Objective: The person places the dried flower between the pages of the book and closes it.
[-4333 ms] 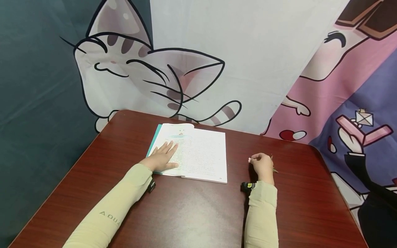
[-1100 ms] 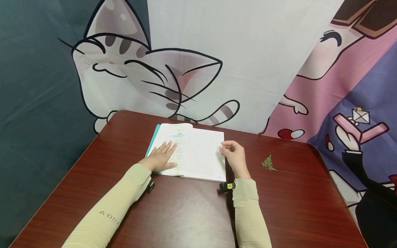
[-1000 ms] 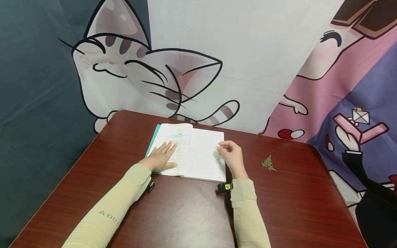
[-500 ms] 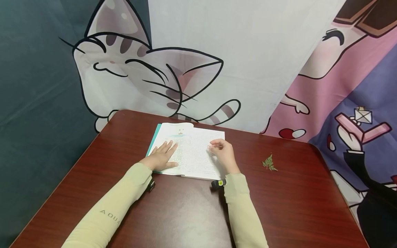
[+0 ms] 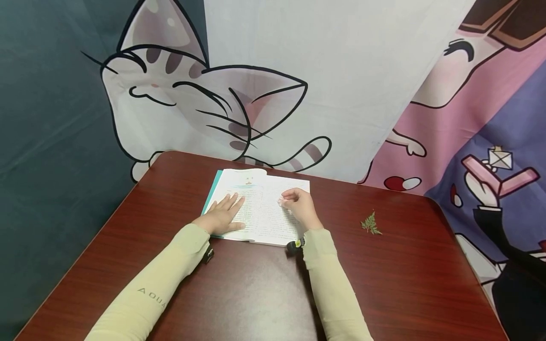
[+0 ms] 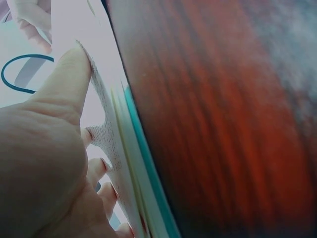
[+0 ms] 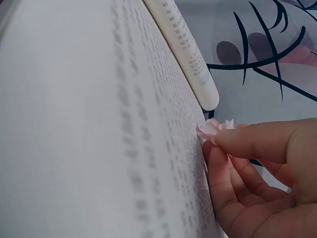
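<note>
An open book (image 5: 269,232) with a teal cover lies on the table. My left hand (image 5: 219,219) rests flat on its left page with the fingers spread; the left wrist view shows the thumb (image 6: 69,77) along the page. Over the right page, my right hand (image 5: 302,208) pinches a small pale pink flower (image 7: 213,130) between thumb and fingertips. In the right wrist view the flower is close to the printed page (image 7: 148,124), near the raised curve of the opposite page. A green fern-like leaf (image 5: 371,223) lies to the right of the book.
The reddish-brown wooden table (image 5: 256,293) has rounded far corners. Behind it hangs a cloth backdrop (image 5: 354,85) with cartoon drawings, including a cat. A black wrist camera (image 5: 294,247) sits at my right cuff, low by the book's near edge.
My right hand has moved left with the pink flower, from beside the leaf to over the right page, uncovering the leaf. My left hand has stayed in place on the left page.
</note>
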Motion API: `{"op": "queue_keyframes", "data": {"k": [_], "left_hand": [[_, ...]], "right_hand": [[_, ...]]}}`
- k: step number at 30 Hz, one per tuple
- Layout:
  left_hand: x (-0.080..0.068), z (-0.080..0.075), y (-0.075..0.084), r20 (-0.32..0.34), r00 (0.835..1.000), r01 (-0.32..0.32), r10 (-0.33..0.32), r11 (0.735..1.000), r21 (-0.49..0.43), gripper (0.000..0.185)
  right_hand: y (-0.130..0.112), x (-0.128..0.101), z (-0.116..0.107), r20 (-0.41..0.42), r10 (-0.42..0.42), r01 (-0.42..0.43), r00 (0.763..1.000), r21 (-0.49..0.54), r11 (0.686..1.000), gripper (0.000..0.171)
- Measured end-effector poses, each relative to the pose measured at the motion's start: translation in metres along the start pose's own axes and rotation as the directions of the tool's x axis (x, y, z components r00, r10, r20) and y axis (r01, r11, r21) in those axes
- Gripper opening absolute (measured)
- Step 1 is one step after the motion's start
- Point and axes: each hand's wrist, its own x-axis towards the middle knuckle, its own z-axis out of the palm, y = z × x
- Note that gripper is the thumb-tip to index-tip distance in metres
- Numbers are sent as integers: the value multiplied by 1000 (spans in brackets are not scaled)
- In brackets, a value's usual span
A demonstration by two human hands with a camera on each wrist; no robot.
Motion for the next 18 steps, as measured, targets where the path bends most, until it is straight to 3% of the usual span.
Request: {"op": "queue_keyframes", "data": {"k": [18], "left_hand": [[-3,-2,4,-5,1000,-5,5,1000,-11,84]], "right_hand": [[-12,-10,-15,-16,-42,40,999,-73,997,22]]}}
